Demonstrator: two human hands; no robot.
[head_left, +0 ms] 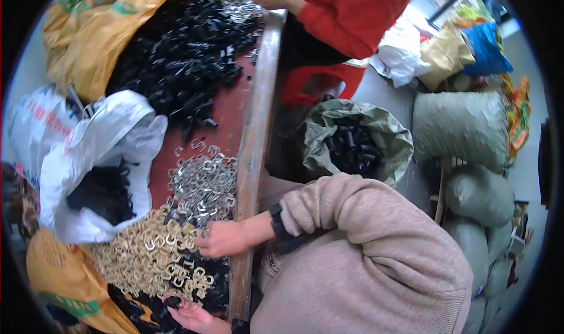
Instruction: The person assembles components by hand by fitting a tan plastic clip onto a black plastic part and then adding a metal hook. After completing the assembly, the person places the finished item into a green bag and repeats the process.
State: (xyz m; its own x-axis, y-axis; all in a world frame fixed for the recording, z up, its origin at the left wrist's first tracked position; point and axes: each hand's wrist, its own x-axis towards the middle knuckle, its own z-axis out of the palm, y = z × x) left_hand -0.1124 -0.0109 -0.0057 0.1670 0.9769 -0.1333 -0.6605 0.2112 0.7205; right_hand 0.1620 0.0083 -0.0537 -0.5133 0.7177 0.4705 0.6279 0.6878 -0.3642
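Nearest in the head view, a beige knitted sleeve (pixel 376 216) is seen. Hands are held apart: a black piece (pixel 173 302) is pinched by the left hand (pixel 192 316); the grip of the right hand (pixel 224 239), over heaped cream U-shaped pieces (pixel 147 249), cannot be told. Tangling is best avoided by single picks.

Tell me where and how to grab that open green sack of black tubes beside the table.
Best gripped, I'd judge, by the rim of the green sack, at its left and right sides in the picture, coming from above. The mouth gapes upward and its crumpled edge rings the black tubes, so it should bunch easily. The beige sleeve crowds the lower side.
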